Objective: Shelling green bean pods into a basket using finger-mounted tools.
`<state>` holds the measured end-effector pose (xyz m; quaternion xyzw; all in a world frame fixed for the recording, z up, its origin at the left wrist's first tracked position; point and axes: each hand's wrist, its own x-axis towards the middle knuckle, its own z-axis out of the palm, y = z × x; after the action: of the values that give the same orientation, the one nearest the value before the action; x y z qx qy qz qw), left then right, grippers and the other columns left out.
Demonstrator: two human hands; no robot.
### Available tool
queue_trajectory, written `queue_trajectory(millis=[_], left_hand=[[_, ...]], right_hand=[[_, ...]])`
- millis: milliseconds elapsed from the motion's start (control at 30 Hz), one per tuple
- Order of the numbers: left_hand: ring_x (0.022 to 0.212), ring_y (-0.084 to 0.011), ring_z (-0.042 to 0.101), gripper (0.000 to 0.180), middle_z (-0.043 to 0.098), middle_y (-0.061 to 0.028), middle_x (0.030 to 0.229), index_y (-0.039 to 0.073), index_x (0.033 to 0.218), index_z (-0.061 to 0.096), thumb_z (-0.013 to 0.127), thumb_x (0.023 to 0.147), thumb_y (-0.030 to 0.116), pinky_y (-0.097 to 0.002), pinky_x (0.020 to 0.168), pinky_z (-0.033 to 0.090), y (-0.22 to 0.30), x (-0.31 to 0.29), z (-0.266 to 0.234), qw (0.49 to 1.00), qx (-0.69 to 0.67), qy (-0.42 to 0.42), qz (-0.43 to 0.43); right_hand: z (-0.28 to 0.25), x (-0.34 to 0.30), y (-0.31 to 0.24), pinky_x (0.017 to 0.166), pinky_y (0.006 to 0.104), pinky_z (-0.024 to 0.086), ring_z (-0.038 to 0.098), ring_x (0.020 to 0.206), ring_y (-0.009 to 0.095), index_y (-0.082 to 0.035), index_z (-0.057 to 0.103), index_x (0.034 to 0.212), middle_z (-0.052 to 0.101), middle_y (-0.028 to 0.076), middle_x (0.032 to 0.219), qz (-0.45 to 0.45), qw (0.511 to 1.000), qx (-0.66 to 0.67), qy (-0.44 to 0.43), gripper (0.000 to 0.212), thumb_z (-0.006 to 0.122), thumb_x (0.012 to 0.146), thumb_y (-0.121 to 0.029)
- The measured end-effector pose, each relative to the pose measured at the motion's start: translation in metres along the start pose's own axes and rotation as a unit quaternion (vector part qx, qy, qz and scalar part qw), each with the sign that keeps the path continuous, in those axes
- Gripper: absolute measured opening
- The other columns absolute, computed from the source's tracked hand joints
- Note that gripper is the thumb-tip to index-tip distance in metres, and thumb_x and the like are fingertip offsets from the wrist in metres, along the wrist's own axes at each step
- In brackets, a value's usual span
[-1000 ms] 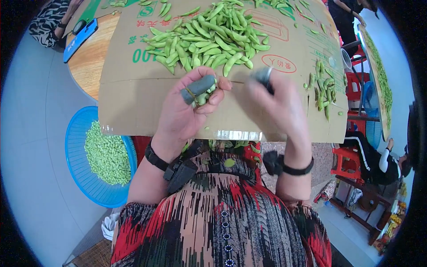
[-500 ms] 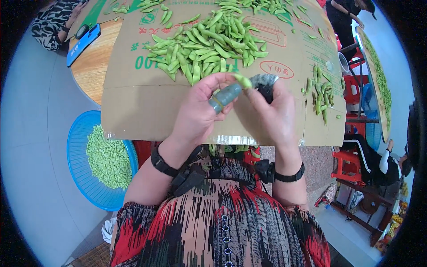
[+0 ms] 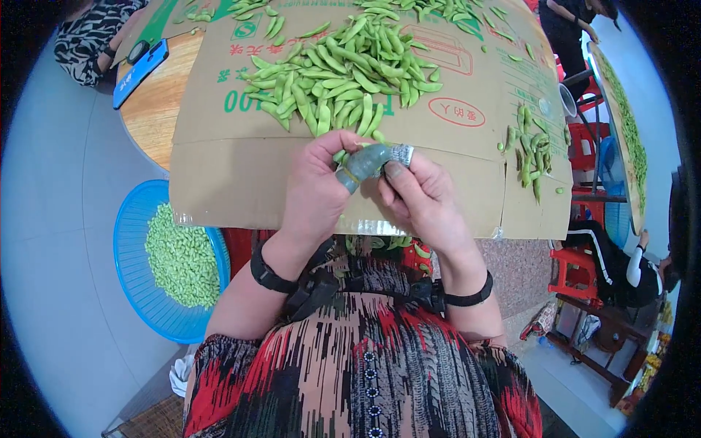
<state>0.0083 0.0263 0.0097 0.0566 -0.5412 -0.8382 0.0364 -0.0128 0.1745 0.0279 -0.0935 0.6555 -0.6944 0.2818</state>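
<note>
Both my hands meet above the near part of a cardboard sheet (image 3: 241, 171), just in front of a heap of green bean pods (image 3: 339, 77). My left hand (image 3: 318, 182) is closed, its thumb in a grey-green cover with a yellow band. Bits of green show by its fingertips, from a bean pod (image 3: 362, 144) mostly hidden behind the covered thumb. Pressed close beside that thumb's tip is my right hand (image 3: 427, 197), its fingers pinched and one wearing a grey knitted cover. What lies in its pinch is hidden.
Left of me, a blue basket (image 3: 120, 270) holds shelled green beans (image 3: 179, 255). Darker pods (image 3: 537, 150) lie on the cardboard's right. A blue phone (image 3: 140, 74) rests on the wooden table (image 3: 152, 120). Red stools (image 3: 573, 274) and other people are at the right; a patterned sleeve (image 3: 84, 44) shows upper left.
The pod, plainly visible between my hands before, is now mostly covered. My left thumb has swung over toward the right fingers, and my right hand has moved left and turned inward.
</note>
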Motion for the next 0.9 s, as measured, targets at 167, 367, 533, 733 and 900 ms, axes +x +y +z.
queue_trajectory(millis=[167, 367, 533, 733, 900], left_hand=[[0.072, -0.0028, 0.051, 0.012, 0.060, 0.0020, 0.083, 0.004, 0.090, 0.058, 0.063, 0.079, 0.003, -0.0160, 0.062, 0.039, 0.002, -0.001, -0.019, 0.964, -0.200, -0.141, -0.099], [0.073, -0.0017, 0.049, 0.020, 0.058, 0.0030, 0.083, 0.006, 0.094, 0.057, 0.067, 0.077, 0.005, -0.0149, 0.059, 0.036, 0.003, -0.004, -0.013, 0.969, -0.173, -0.143, -0.103], [0.071, -0.0024, 0.049, 0.022, 0.057, 0.0025, 0.082, 0.005, 0.097, 0.056, 0.066, 0.077, 0.002, -0.0153, 0.058, 0.036, 0.001, -0.004, -0.003, 0.997, -0.019, -0.051, -0.047], [0.062, -0.0047, 0.047, 0.018, 0.057, 0.0011, 0.079, 0.002, 0.098, 0.058, 0.057, 0.080, -0.001, -0.0165, 0.049, 0.031, 0.000, 0.002, -0.003, 0.988, -0.129, -0.048, -0.068], [0.058, -0.0039, 0.045, 0.016, 0.057, 0.0017, 0.075, 0.002, 0.095, 0.062, 0.054, 0.082, -0.001, -0.0158, 0.048, 0.029, 0.005, 0.004, -0.011, 0.990, -0.133, -0.022, -0.051]], right_hand=[[0.003, -0.008, -0.008, 0.043, 0.0167, 0.026, 0.033, 0.048, 0.000, -0.008, 0.055, 0.085, 0.047, -0.006, 0.063, 0.074, 0.971, 0.221, -0.054, 0.017, 0.044, 0.095, -0.017], [0.000, -0.008, 0.006, 0.042, 0.0166, 0.026, 0.032, 0.048, 0.000, -0.008, 0.058, 0.094, 0.047, -0.007, 0.063, 0.014, 0.987, 0.150, -0.051, 0.014, 0.047, 0.094, -0.017], [0.010, -0.009, -0.003, 0.042, 0.0167, 0.025, 0.033, 0.048, 0.001, -0.006, 0.058, 0.091, 0.046, -0.007, 0.060, -0.004, 0.999, 0.012, 0.044, 0.014, 0.048, 0.094, -0.016], [0.008, 0.005, -0.003, 0.041, 0.0165, 0.022, 0.031, 0.044, 0.002, -0.006, 0.055, 0.083, 0.046, -0.005, 0.058, 0.016, 0.955, 0.293, 0.046, 0.016, 0.048, 0.093, -0.016], [-0.034, -0.001, -0.025, 0.045, 0.0180, 0.028, 0.034, 0.048, 0.001, -0.005, 0.056, 0.081, 0.045, -0.006, 0.057, 0.047, 0.988, 0.052, -0.138, 0.017, 0.050, 0.092, -0.017]])
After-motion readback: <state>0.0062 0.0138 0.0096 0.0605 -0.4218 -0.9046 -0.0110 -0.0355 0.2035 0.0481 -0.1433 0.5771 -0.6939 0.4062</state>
